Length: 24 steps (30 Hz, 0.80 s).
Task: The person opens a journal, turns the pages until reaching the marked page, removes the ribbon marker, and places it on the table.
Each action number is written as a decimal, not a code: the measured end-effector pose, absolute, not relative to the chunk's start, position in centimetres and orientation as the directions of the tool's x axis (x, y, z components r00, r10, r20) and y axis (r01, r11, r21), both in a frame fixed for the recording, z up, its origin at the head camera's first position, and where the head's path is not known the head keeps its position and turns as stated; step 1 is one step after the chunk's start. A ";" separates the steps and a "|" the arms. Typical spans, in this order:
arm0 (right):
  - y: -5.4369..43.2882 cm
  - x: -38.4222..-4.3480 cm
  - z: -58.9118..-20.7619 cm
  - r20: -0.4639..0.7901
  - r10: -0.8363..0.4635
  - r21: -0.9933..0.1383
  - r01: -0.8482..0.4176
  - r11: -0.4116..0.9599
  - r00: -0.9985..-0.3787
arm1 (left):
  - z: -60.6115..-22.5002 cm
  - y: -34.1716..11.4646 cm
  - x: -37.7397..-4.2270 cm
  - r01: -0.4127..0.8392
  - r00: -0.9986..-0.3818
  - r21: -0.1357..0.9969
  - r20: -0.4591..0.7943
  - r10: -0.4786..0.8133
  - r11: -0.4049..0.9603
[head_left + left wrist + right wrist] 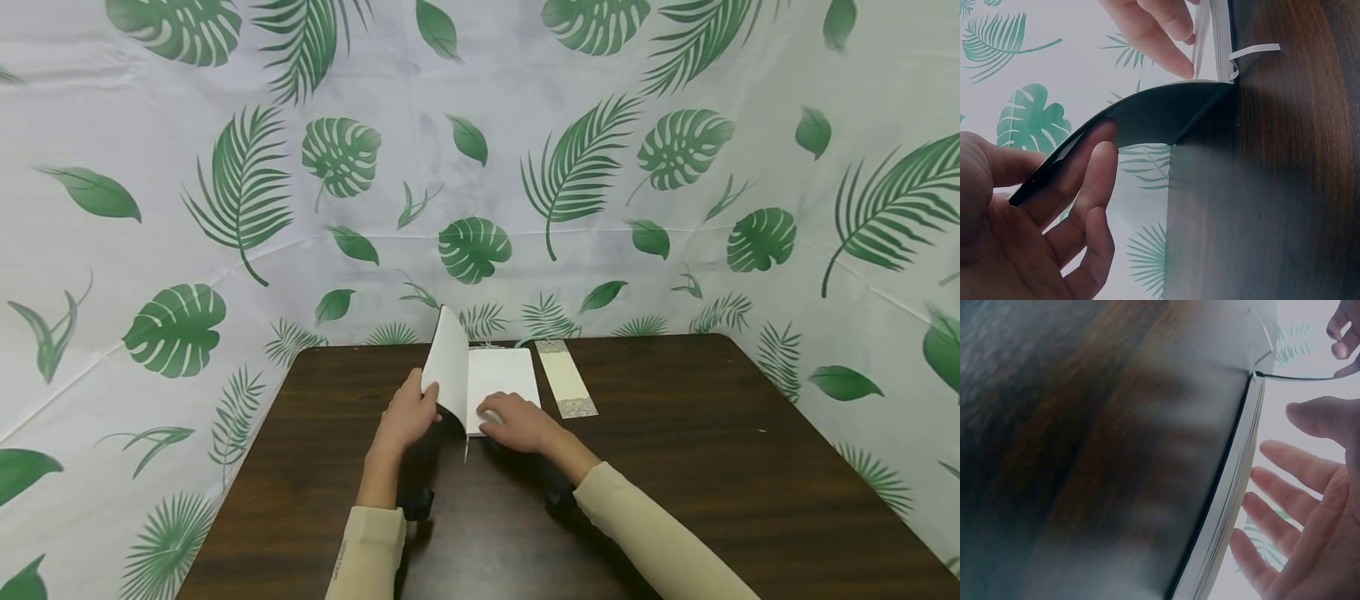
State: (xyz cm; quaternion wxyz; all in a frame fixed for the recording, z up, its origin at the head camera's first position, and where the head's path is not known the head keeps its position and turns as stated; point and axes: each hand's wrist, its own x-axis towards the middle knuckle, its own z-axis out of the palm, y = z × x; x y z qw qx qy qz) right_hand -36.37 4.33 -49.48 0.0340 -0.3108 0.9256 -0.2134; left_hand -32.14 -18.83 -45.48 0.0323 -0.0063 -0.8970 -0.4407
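A notebook [504, 372] with blank white pages lies opened on the table, its dark front cover [1147, 112] raised at the left. My left hand [406, 417] holds that cover by its outer edge, thumb on the inner side and fingers against the dark outside. On the right-hand page, close to the spine, rests my right hand [519, 423]. Its fingers [1297, 459] are spread and loosely bent over the paper, gripping nothing. A thin white ribbon [1257, 49] sticks out from the bottom of the spine.
To the right of the notebook lies a cream bookmark card [564, 377] with patterned ends and a pale green string at its top. The dark wooden table [697, 467] meets a leaf-printed white cloth [405, 275] at the back. Dark wrist gear [416, 505] hangs under the left forearm.
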 end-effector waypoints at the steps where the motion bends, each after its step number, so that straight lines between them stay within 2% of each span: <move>1: 4.4 -36.3 -49.5 0.062 -0.585 -0.407 -0.556 0.725 -0.809 | -45.5 -18.8 -32.1 0.040 -0.998 0.792 0.062 -0.015 0.609; 8: 4.7 -36.0 -49.7 0.046 -0.576 -0.342 -0.555 0.759 -0.816 | -45.6 -18.9 -32.2 0.040 -0.999 0.800 0.051 -0.001 0.599; 24: 6.6 -36.4 -49.5 0.031 -0.584 -0.303 -0.564 0.768 -0.811 | -45.8 -19.0 -32.2 0.056 -0.998 0.814 0.059 0.013 0.578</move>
